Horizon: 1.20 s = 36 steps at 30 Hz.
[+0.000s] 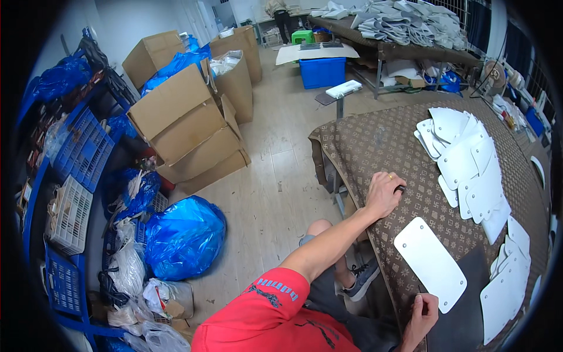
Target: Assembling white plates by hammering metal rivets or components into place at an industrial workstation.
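Note:
My left hand rests on the patterned brown table cover, fingers curled around a small black object that is mostly hidden. In front of me lies a white rounded panel with small round studs near its corners. Its lower part overlaps a dark flat sheet. Beside the panel's near end is my right hand, its fingers bent in and thumb close to them; whatever they pinch, if anything, is too small to name.
Fanned white panels and another overlapping stack lie along the table's right side. To the left stand cardboard boxes, a blue bag and shelving with crates. A blue bin and a person are farther back.

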Each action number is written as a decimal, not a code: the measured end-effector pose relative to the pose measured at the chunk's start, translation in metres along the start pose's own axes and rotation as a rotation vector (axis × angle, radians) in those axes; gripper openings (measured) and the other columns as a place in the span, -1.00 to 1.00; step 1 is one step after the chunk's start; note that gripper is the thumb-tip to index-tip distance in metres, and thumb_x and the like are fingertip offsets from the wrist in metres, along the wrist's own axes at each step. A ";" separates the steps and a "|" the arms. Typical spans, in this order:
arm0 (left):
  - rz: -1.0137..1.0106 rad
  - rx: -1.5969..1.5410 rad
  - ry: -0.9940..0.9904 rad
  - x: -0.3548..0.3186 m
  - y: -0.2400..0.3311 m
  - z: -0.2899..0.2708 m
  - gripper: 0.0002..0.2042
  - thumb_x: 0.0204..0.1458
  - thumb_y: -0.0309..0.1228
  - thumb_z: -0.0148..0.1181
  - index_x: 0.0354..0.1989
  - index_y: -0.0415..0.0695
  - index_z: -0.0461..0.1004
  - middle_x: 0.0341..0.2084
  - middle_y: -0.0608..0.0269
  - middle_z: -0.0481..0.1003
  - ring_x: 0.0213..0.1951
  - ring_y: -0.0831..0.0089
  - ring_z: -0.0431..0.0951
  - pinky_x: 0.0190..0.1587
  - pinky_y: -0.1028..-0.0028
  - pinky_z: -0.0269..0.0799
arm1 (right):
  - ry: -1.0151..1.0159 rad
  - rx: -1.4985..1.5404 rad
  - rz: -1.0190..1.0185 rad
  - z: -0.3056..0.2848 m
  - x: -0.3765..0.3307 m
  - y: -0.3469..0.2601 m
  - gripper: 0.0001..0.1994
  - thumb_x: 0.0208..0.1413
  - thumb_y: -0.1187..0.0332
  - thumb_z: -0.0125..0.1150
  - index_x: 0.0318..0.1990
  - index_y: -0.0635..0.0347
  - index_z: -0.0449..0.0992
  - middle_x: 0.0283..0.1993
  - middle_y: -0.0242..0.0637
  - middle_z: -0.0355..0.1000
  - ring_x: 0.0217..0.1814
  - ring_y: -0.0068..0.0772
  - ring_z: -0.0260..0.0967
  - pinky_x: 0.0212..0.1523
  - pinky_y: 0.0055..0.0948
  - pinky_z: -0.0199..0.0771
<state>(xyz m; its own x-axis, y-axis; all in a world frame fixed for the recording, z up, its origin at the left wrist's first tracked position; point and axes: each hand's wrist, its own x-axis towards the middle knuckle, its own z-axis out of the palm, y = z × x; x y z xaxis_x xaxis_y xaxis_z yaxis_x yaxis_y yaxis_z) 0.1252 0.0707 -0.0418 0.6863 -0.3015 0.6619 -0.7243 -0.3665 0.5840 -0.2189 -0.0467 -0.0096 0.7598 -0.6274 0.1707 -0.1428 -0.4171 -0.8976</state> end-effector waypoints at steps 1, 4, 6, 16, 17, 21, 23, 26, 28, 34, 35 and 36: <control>0.002 0.001 0.001 0.000 0.000 0.001 -0.82 -0.01 -0.50 0.23 -0.21 -0.10 0.62 -0.23 0.19 0.55 -0.06 0.15 0.49 0.19 0.19 0.26 | 0.015 0.004 -0.012 0.000 0.000 0.002 -0.93 0.27 0.53 0.22 -0.28 0.30 0.49 -0.33 -0.40 0.36 -0.37 -0.63 0.23 -0.31 -0.61 0.26; 0.007 0.007 0.007 -0.001 0.001 0.002 -0.82 -0.01 -0.50 0.22 -0.21 -0.10 0.62 -0.23 0.19 0.56 -0.06 0.15 0.49 0.19 0.19 0.26 | 0.014 0.012 0.002 0.000 0.000 0.003 -0.93 0.28 0.53 0.21 -0.28 0.30 0.49 -0.33 -0.40 0.36 -0.38 -0.63 0.24 -0.32 -0.61 0.27; -0.008 0.004 -0.004 -0.002 0.001 0.001 -0.83 -0.01 -0.49 0.22 -0.22 -0.10 0.62 -0.22 0.20 0.56 -0.06 0.15 0.50 0.19 0.19 0.26 | 0.014 0.016 0.009 0.001 0.000 0.003 -0.93 0.28 0.52 0.21 -0.28 0.30 0.49 -0.33 -0.40 0.36 -0.39 -0.63 0.24 -0.32 -0.61 0.27; -0.013 0.018 -0.012 0.000 0.001 0.001 -0.84 0.00 -0.49 0.22 -0.23 -0.10 0.62 -0.23 0.21 0.56 -0.05 0.18 0.50 0.19 0.19 0.25 | 0.026 0.037 0.023 0.000 0.002 0.005 -0.94 0.27 0.53 0.21 -0.28 0.31 0.49 -0.33 -0.40 0.36 -0.41 -0.65 0.24 -0.36 -0.62 0.26; -0.011 0.021 -0.010 0.000 0.001 0.001 -0.84 0.00 -0.49 0.22 -0.23 -0.10 0.62 -0.23 0.21 0.56 -0.06 0.19 0.50 0.19 0.19 0.25 | 0.026 0.036 0.021 0.001 0.002 0.005 -0.94 0.27 0.54 0.21 -0.28 0.31 0.49 -0.33 -0.40 0.36 -0.42 -0.65 0.24 -0.36 -0.62 0.26; -0.006 0.025 -0.011 -0.001 0.000 0.002 -0.84 0.00 -0.48 0.23 -0.23 -0.10 0.62 -0.23 0.22 0.56 -0.06 0.20 0.50 0.18 0.20 0.25 | 0.022 0.052 0.010 0.000 0.002 0.007 -0.94 0.27 0.54 0.20 -0.29 0.31 0.49 -0.32 -0.40 0.36 -0.43 -0.65 0.24 -0.38 -0.63 0.26; -0.006 0.020 -0.017 -0.001 0.000 0.001 -0.84 0.00 -0.48 0.23 -0.23 -0.10 0.62 -0.24 0.23 0.56 -0.06 0.20 0.50 0.18 0.20 0.25 | 0.019 0.053 0.013 0.000 0.002 0.007 -0.94 0.27 0.54 0.20 -0.29 0.31 0.49 -0.33 -0.40 0.36 -0.43 -0.65 0.24 -0.39 -0.63 0.25; -0.003 0.022 -0.014 -0.001 0.000 0.001 -0.84 0.00 -0.48 0.23 -0.23 -0.10 0.62 -0.24 0.23 0.56 -0.07 0.20 0.50 0.17 0.20 0.25 | 0.011 0.053 0.021 -0.001 0.002 0.007 -0.94 0.27 0.55 0.20 -0.29 0.31 0.49 -0.33 -0.41 0.36 -0.44 -0.66 0.25 -0.40 -0.63 0.25; -0.002 0.024 -0.013 -0.001 0.000 0.001 -0.84 0.00 -0.48 0.24 -0.23 -0.10 0.62 -0.24 0.23 0.56 -0.07 0.20 0.50 0.17 0.20 0.25 | 0.014 0.044 0.009 0.000 0.003 0.008 -0.94 0.27 0.54 0.20 -0.29 0.30 0.49 -0.33 -0.41 0.35 -0.44 -0.66 0.25 -0.41 -0.63 0.25; -0.012 0.024 -0.012 0.000 0.002 0.001 -0.84 -0.02 -0.48 0.24 -0.23 -0.10 0.62 -0.26 0.23 0.55 -0.07 0.20 0.49 0.17 0.20 0.25 | 0.022 0.033 0.011 0.001 0.002 0.009 -0.94 0.27 0.54 0.20 -0.29 0.30 0.49 -0.34 -0.40 0.36 -0.45 -0.66 0.25 -0.42 -0.63 0.25; -0.013 0.024 -0.010 0.000 0.002 0.001 -0.84 -0.02 -0.48 0.24 -0.23 -0.10 0.62 -0.26 0.23 0.55 -0.07 0.20 0.49 0.17 0.20 0.25 | 0.020 0.034 0.009 0.001 0.002 0.009 -0.94 0.27 0.54 0.20 -0.28 0.30 0.49 -0.34 -0.41 0.36 -0.45 -0.66 0.25 -0.42 -0.63 0.25; -0.013 0.024 -0.010 0.000 0.002 0.001 -0.84 -0.02 -0.48 0.24 -0.23 -0.10 0.62 -0.26 0.23 0.55 -0.07 0.20 0.49 0.17 0.20 0.25 | 0.017 0.035 0.007 0.001 0.002 0.009 -0.94 0.27 0.54 0.20 -0.28 0.30 0.49 -0.34 -0.41 0.36 -0.46 -0.66 0.25 -0.42 -0.63 0.26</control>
<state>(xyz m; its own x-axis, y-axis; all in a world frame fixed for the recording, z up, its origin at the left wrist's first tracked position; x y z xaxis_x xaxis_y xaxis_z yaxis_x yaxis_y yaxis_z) 0.1237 0.0695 -0.0411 0.6961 -0.3053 0.6498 -0.7138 -0.3915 0.5807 -0.2180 -0.0516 -0.0178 0.7478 -0.6415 0.1709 -0.1258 -0.3897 -0.9123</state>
